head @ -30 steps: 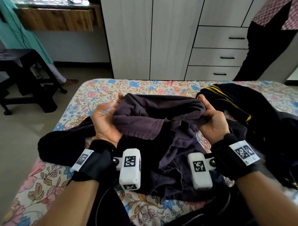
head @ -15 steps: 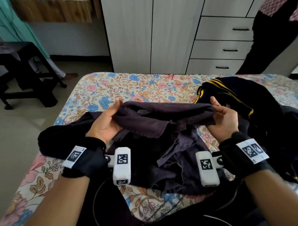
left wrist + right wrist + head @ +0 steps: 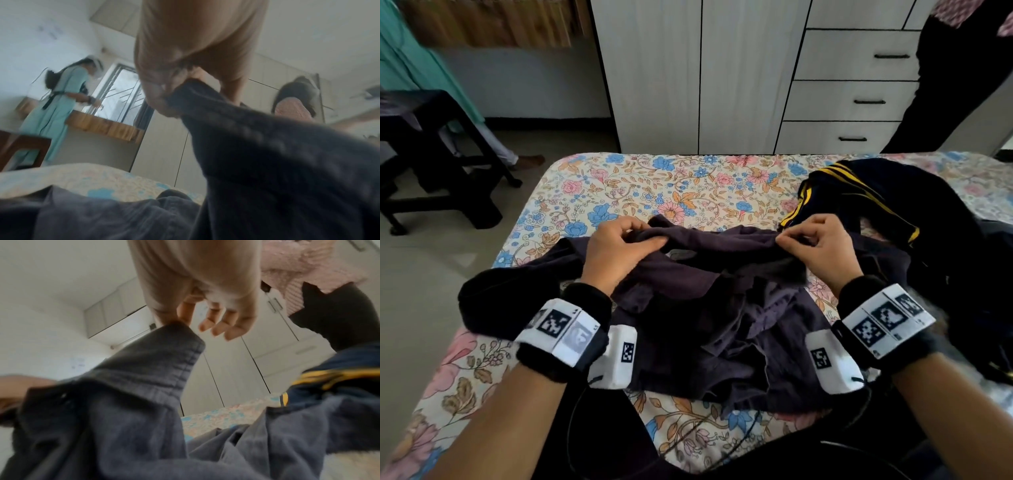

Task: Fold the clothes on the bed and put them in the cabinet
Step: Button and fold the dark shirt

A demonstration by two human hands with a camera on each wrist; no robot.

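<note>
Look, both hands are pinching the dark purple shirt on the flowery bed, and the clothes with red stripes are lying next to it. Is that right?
Almost. The stripes are yellow, not red: the head view shows the striped dark garment with yellow bands, and the right wrist view does too. The rest holds: the left hand and the right hand both pinch the dark purple shirt on the flowery bed.

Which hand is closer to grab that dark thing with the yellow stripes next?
Probably the right hand. It pinches the purple garment right beside the yellow-striped garment, which lies on the bed's right side. The left hand grips the purple garment's other end, farther away.
</note>
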